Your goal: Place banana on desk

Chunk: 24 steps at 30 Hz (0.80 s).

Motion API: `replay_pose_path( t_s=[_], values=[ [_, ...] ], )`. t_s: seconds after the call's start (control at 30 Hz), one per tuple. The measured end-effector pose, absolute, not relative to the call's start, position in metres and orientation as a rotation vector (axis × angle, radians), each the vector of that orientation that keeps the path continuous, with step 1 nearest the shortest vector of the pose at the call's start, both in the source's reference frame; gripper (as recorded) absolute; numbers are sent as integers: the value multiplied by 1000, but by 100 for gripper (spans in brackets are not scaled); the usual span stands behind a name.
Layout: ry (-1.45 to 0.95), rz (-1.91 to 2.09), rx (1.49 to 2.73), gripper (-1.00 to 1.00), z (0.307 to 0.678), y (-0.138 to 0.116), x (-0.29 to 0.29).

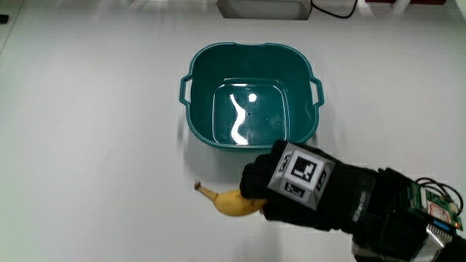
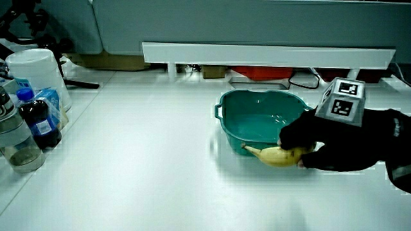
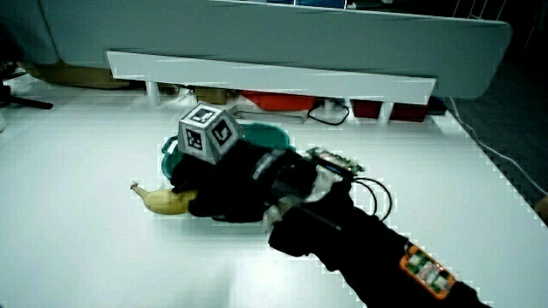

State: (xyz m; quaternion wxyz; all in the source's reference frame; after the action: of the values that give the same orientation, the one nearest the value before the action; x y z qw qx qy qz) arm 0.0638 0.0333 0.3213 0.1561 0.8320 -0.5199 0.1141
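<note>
I am seeing the fingers [image 1: 255, 191] curling around one end of the banana [image 1: 229, 203], gripping it. In a side view the fingers [image 2: 297, 138] are wrapping over the banana [image 2: 276, 155] from above, and the fruit is lying low at the white table [image 2: 141, 154]; I cannot tell whether it is already touching the surface or sitting just above it. The stem end is poking out away from the fingers, free of the glove.

The hand [image 1: 302, 188] is carrying its patterned cube [image 1: 302, 173] on its back, tilted upward, and the forearm [image 1: 393, 218] is running back toward me from it. In a side view the hand [image 3: 227, 180] is covering most of the banana [image 3: 163, 201], so only the stem half is showing there.

Just past the fingers, farther from me than the banana, a teal basin [image 1: 251, 98] is standing on the table, and I am making out nothing inside it but reflections. The banana is lying outside it, just beside its nearer wall. In both side views a low white partition [image 2: 270, 52] is closing off the table's edge, and some bottles [image 2: 32, 122] are standing well apart from the fingers.
</note>
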Motion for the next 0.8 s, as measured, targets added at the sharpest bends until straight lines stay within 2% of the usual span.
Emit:
replay_pose_path(
  t_s=[0.2,0.5,0.7,0.8],
  values=[
    [-1460,255,2299,0,337,49,62],
    [-1469,190,2321,0,377,64,55],
    [-1463,67,2270,0,402,76,49],
    [-1477,35,2286,0,413,80,48]
  ],
)
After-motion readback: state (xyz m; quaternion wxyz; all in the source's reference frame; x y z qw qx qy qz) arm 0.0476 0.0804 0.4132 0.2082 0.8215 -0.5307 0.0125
